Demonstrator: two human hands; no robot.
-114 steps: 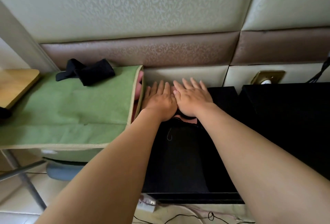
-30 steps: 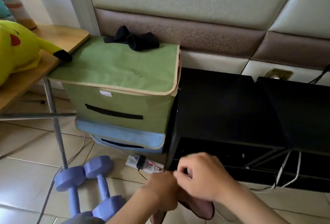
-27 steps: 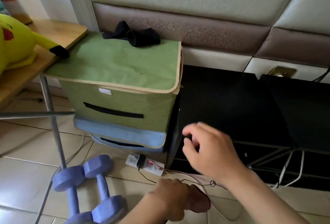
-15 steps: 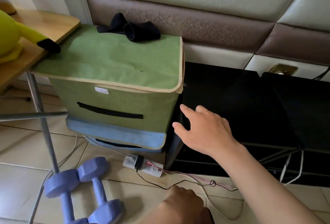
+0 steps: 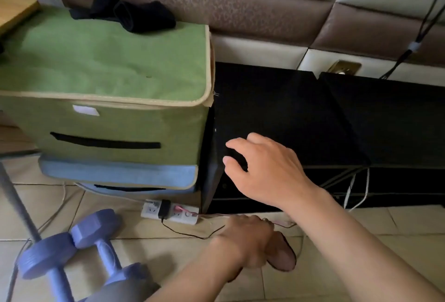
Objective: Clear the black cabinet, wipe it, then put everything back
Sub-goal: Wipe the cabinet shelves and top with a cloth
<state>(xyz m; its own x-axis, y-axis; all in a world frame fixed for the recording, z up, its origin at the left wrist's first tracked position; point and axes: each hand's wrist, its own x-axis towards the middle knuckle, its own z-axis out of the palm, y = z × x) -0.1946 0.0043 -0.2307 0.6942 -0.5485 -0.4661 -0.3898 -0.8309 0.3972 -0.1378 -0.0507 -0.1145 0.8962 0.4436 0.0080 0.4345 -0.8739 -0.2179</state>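
Observation:
The black cabinet [image 5: 277,109] stands low against the padded wall, its top bare. My right hand [image 5: 265,171] hovers open at the cabinet's front left corner, fingers spread and curled over the top edge. Down near the floor, my left hand [image 5: 245,239] is shut on a pink cloth [image 5: 281,256] that sticks out to the right of my fingers. A black cloth bundle [image 5: 134,15] lies on the green fabric box [image 5: 103,65] to the left of the cabinet.
A blue fabric box [image 5: 120,174] sits under the green one. A white power strip [image 5: 168,212] with cables lies on the tiled floor by the cabinet's corner. Purple dumbbells [image 5: 72,253] rest at lower left. A second black cabinet [image 5: 390,113] adjoins on the right.
Both hands left the cabinet top and dropped to the floor with the pink cloth. The right hand then let go and rose to the cabinet's front left corner; the left stays low holding the cloth.

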